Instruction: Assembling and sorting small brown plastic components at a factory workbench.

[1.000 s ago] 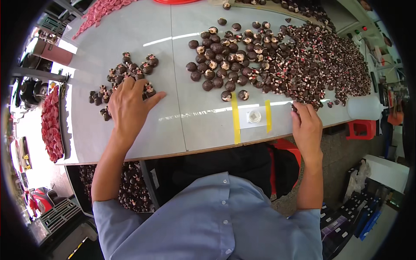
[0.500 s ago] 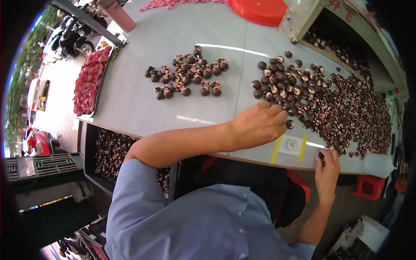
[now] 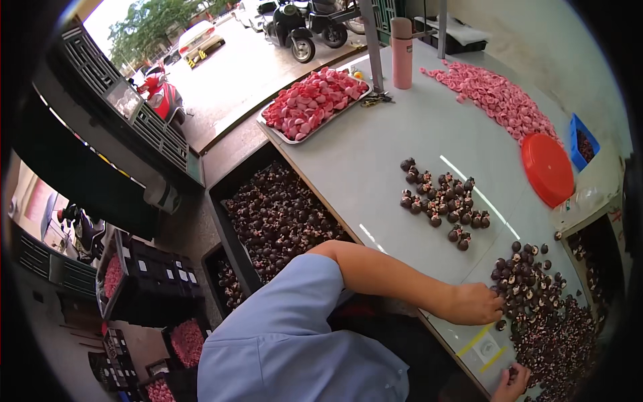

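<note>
My left hand (image 3: 477, 304) is closed at the near left edge of a heap of small dark brown balls with cream patches (image 3: 529, 278). Its fingertips point down, and whatever they pinch is hidden. My right hand (image 3: 513, 384), low at the table's front edge, pinches a small dark brown piece (image 3: 513, 371) between thumb and fingers. Between the hands lies a pale square with a round centre (image 3: 487, 348), flanked by yellow tape strips. A loose cluster of joined brown pieces with pink and cream parts (image 3: 445, 201) rests farther left on the grey table (image 3: 375, 157).
Smaller brown and pink pieces (image 3: 559, 345) spread at right. A tray of pink-red pieces (image 3: 315, 104), a pink bottle (image 3: 402, 55), a pink heap (image 3: 499, 100) and a red lid (image 3: 547, 170) stand farther off. A black crate of brown pieces (image 3: 224, 201) sits beside the table.
The view has swung left, so the table and both hands appear farther right and turned. My left hand stays closed by the heap; my right hand still pinches a dark piece.
</note>
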A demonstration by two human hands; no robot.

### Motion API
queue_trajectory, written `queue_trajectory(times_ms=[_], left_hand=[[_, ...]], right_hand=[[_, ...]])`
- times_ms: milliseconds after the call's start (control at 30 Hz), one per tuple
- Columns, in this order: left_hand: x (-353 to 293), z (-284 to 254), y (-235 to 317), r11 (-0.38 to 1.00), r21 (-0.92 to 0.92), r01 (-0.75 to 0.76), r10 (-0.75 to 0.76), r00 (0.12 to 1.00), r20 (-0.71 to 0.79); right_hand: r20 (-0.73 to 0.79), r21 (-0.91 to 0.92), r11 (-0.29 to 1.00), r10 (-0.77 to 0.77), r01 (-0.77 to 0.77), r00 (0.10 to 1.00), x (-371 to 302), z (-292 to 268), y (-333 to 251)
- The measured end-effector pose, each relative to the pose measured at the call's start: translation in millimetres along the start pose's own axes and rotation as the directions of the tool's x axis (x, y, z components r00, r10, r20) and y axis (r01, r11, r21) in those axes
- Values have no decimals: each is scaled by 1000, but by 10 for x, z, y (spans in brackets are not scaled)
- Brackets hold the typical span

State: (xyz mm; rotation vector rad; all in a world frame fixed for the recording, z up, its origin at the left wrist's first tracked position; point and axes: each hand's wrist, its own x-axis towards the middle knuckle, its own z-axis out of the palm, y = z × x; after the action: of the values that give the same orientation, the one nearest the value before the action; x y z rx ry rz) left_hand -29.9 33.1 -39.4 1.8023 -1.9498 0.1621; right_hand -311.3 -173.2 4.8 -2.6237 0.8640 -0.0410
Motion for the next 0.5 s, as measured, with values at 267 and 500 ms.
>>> queue_trajectory(times_ms=[267, 500], left_hand=[[-131, -145, -163, 978, -195, 78, -45, 985, 168], [100, 47, -232, 707, -705, 53, 62, 989, 136]], right_hand=[[-172, 296, 945, -87, 135, 981, 209, 256, 231], [-158, 263, 957, -82, 122, 984, 81, 132, 85]])
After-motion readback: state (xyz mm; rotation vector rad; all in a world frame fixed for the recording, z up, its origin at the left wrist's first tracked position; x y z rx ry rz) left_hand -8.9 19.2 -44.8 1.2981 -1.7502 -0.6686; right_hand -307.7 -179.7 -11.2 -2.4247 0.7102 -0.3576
